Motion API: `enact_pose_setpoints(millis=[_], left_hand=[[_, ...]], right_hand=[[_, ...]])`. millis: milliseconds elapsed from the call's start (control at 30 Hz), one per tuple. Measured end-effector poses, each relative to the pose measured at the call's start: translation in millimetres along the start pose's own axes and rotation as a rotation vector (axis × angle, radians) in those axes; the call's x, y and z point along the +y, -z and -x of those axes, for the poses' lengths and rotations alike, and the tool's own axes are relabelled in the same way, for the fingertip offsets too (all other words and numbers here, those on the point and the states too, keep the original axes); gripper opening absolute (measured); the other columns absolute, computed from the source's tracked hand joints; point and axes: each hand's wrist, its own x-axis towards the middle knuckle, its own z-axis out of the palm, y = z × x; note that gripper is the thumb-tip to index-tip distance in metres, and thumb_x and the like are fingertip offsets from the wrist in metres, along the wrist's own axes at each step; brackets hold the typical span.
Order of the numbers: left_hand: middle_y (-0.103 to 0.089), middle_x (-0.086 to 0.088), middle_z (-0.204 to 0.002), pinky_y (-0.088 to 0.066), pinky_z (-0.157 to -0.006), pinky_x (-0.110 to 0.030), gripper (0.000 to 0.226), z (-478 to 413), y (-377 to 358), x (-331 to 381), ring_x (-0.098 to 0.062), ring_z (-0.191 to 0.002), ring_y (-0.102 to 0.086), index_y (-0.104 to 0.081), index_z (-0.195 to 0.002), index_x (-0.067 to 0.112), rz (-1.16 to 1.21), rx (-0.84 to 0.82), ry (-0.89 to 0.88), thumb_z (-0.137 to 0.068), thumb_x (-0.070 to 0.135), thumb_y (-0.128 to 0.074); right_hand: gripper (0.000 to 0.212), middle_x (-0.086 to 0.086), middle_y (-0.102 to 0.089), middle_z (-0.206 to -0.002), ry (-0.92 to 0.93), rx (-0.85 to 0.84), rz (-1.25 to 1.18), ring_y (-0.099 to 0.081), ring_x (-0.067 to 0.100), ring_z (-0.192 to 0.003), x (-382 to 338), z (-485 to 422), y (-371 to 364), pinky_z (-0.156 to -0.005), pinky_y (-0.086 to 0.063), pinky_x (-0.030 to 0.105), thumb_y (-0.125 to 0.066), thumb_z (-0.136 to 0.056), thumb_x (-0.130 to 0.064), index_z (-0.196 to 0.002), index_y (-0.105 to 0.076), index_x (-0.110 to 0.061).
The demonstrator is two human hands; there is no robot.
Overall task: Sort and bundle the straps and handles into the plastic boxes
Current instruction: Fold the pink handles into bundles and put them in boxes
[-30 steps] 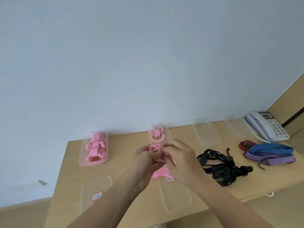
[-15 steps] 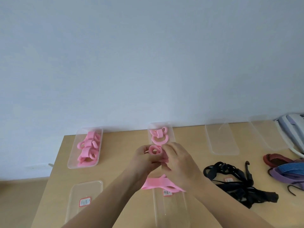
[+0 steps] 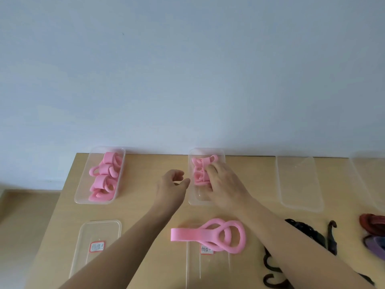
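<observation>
Two boxes [image 3: 83, 195] hold pink bundles [image 3: 104, 176]; my right hand [image 3: 225, 184] pinches another bundle [image 3: 199, 178] inside the middle box [image 3: 194, 202], left hand [image 3: 170, 184] loosely curled, empty. One pink strap [image 3: 208, 234] and the dark straps [image 3: 308, 232] wait outside

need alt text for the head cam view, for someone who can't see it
A person's right hand holds a rolled pink bundle inside the middle clear box on a wooden table, while the left hand hovers empty beside it. Another box at left holds more pink bundles, and a loose pink strap lies nearer the camera.
</observation>
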Motion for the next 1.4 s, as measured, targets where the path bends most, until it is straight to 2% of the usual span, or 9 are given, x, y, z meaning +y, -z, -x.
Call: enact_pose_setpoints(millis=[167,433,533,700,767,867,1000,1133,1400], left_hand=[[-0.070,0.008,-0.109,-0.047,-0.063,-0.016,0.022,-3.0,-9.3,-5.9,-0.003,-0.088,-0.067,-0.069,-0.115,0.021,-0.040,0.014,-0.014,-0.093,0.019,-0.072],[-0.067,0.010,-0.114,-0.050,-0.078,-0.023,0.027,8.3,-7.1,-11.7,-0.012,-0.099,-0.064,-0.068,-0.120,0.019,-0.138,0.092,-0.222,-0.093,0.021,-0.074],[-0.068,0.007,-0.100,-0.051,-0.076,-0.028,0.021,18.2,-2.5,-20.7,-0.012,-0.089,-0.062,-0.073,-0.112,0.016,-0.211,0.151,-0.377,-0.091,0.018,-0.077],[-0.067,0.002,-0.071,-0.050,-0.060,-0.031,0.010,39.4,7.3,-45.3,-0.019,-0.064,-0.061,-0.078,-0.085,0.012,-0.433,0.136,-0.718,-0.081,0.010,-0.087],[-0.069,0.000,-0.070,-0.045,-0.057,-0.027,0.013,46.8,5.7,-54.2,-0.024,-0.061,-0.061,-0.079,-0.081,0.012,-0.512,0.072,-0.860,-0.076,0.008,-0.090],[-0.072,-0.004,-0.074,-0.053,-0.056,-0.035,0.011,54.5,-4.6,-61.0,-0.031,-0.063,-0.064,-0.080,-0.082,0.011,-0.649,-0.055,-0.981,-0.074,0.014,-0.088],[-0.070,-0.001,-0.106,-0.044,-0.085,-0.039,0.030,59.5,-29.1,-64.0,-0.030,-0.100,-0.059,-0.073,-0.115,0.021,-0.942,-0.219,-0.808,-0.097,0.041,-0.060],[-0.064,0.005,-0.117,-0.034,-0.085,-0.035,0.037,62.4,-39.0,-65.4,-0.025,-0.108,-0.053,-0.065,-0.125,0.026,-1.062,-0.265,-0.805,-0.098,0.049,-0.052],[-0.078,0.000,-0.100,-0.054,-0.087,-0.037,0.009,81.0,-8.9,-35.8,-0.021,-0.097,-0.070,-0.074,-0.097,0.016,-0.441,-0.362,-0.489,-0.094,0.024,-0.072]], right_hand=[[0.043,0.023,-0.061,-0.126,0.019,-0.087,0.062,-0.049,0.042,-0.133,5.8,-14.8,-9.2,-0.097,-0.049,0.041,-0.068,-0.085,-0.010,-0.124,-0.060,0.004],[0.060,0.011,-0.056,-0.128,0.032,-0.058,0.090,-0.047,0.030,-0.124,14.6,-12.4,-3.6,-0.103,-0.041,0.033,-0.080,-0.077,-0.034,-0.127,-0.062,-0.006],[0.063,0.013,-0.055,-0.133,-0.034,-0.005,-0.015,-0.047,0.032,-0.126,14.6,2.0,-1.1,-0.108,-0.041,0.037,-0.080,-0.079,-0.024,-0.134,-0.058,-0.003],[0.017,0.010,-0.065,-0.089,-0.267,0.339,-0.125,-0.057,0.034,-0.084,12.7,55.8,-3.7,-0.072,-0.051,0.041,-0.078,-0.081,-0.011,-0.094,-0.069,-0.006],[0.007,0.007,-0.062,-0.085,-0.391,0.254,-0.154,-0.057,0.032,-0.078,11.8,79.9,-6.8,-0.065,-0.050,0.040,-0.070,-0.086,-0.012,-0.089,-0.066,-0.008],[0.019,0.006,-0.053,-0.107,-0.557,-0.157,-0.077,-0.058,0.029,-0.094,9.1,105.2,-17.9,-0.070,-0.041,0.033,-0.056,-0.092,-0.023,-0.107,-0.058,-0.012],[0.033,0.009,-0.047,-0.114,-0.565,-0.326,0.004,-0.054,0.030,-0.104,0.7,121.9,-29.1,-0.071,-0.036,0.032,-0.053,-0.094,-0.037,-0.114,-0.052,-0.011],[0.017,0.002,-0.052,-0.098,-0.588,-0.182,-0.242,-0.053,0.026,-0.086,1.5,129.9,-25.3,-0.065,-0.035,0.034,-0.058,-0.088,-0.023,-0.099,-0.046,-0.018],[0.020,-0.007,-0.071,-0.079,-0.600,0.314,-0.822,-0.061,-0.004,-0.066,-29.1,117.6,21.6,-0.063,-0.048,0.012,-0.072,-0.089,-0.014,-0.091,-0.069,-0.034]])
